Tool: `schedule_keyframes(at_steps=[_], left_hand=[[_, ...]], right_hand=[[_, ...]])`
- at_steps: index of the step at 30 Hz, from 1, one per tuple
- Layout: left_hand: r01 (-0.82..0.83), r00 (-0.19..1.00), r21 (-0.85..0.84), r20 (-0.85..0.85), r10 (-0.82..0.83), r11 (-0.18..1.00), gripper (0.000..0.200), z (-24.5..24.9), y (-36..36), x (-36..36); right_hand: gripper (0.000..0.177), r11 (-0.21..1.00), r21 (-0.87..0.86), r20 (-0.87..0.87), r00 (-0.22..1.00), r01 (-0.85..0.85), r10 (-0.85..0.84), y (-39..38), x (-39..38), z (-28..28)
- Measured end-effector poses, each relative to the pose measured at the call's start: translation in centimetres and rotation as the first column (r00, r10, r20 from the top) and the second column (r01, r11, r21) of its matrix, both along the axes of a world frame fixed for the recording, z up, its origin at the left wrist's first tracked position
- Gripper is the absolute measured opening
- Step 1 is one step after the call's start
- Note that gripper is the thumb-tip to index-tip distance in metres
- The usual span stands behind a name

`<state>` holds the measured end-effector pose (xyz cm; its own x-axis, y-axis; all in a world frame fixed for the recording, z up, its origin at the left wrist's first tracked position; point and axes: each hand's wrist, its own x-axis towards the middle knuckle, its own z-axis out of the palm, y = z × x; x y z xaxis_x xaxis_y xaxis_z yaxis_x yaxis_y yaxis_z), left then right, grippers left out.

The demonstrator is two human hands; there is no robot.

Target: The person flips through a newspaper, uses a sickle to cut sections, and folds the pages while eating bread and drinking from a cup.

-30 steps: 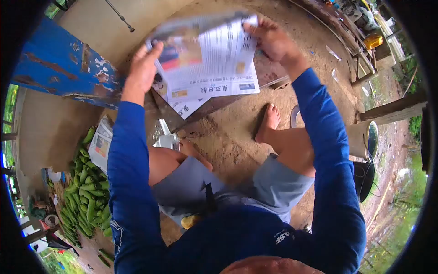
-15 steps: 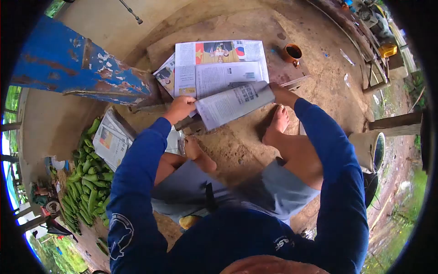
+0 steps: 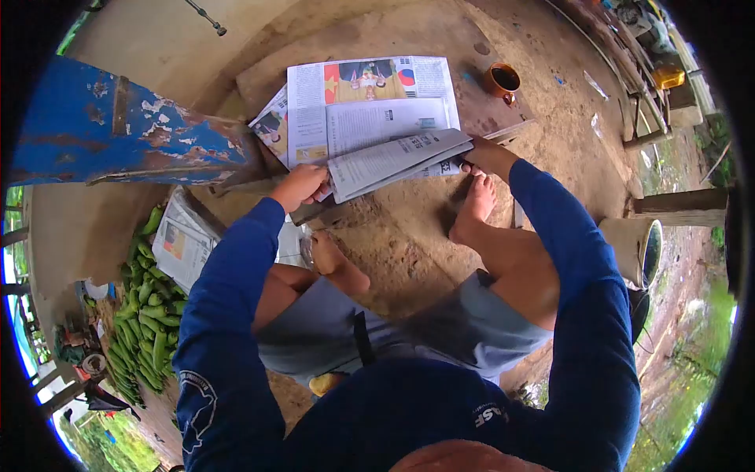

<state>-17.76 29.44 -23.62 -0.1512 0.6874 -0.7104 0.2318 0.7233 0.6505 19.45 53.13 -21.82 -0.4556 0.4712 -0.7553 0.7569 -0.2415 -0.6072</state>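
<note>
A partly folded newspaper (image 3: 393,164) lies between my two hands, over the front edge of a low wooden board (image 3: 259,75). My left hand (image 3: 303,186) pinches its left corner. At its right end my right hand (image 3: 481,157) grips the edge, some fingers hidden beneath the paper. Under and behind it, an open newspaper sheet (image 3: 307,94) with a colour photo lies flat on the board. Another printed sheet (image 3: 271,130) sticks out at the left. An orange cup (image 3: 501,81) with dark liquid stands at the board's right.
More newspapers (image 3: 182,244) lie at the left beside a heap of long green vegetables (image 3: 149,322). A peeling blue post (image 3: 118,134) reaches in from the left. My bare feet rest on the ground before the board. A pale bucket (image 3: 625,248) lies at the right.
The front newspaper's lower edge has moved up and back toward the board, and its top layer now looks folded over at an angle. Both hands still hold it.
</note>
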Motion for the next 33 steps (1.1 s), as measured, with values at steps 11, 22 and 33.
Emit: schedule_keyframes(at_steps=[11,22,33], left_hand=[[-0.026,0.999,0.027,-0.024,0.027,0.999,0.044,1.9,0.5,1.2],[-0.009,0.997,0.020,-0.079,0.010,1.000,0.048,2.1,0.7,1.6],[0.544,0.654,0.253,-0.725,-0.215,0.800,0.066,5.3,5.1,3.0]], right_hand=[[0.056,0.990,-0.136,-0.002,0.999,0.038,-0.038,-0.2,-0.4,-0.5],[0.059,0.999,0.006,-0.029,0.999,0.043,-0.043,-1.9,-0.7,0.6],[0.026,0.673,0.722,0.050,0.982,-0.160,0.180,1.7,-2.1,0.4]])
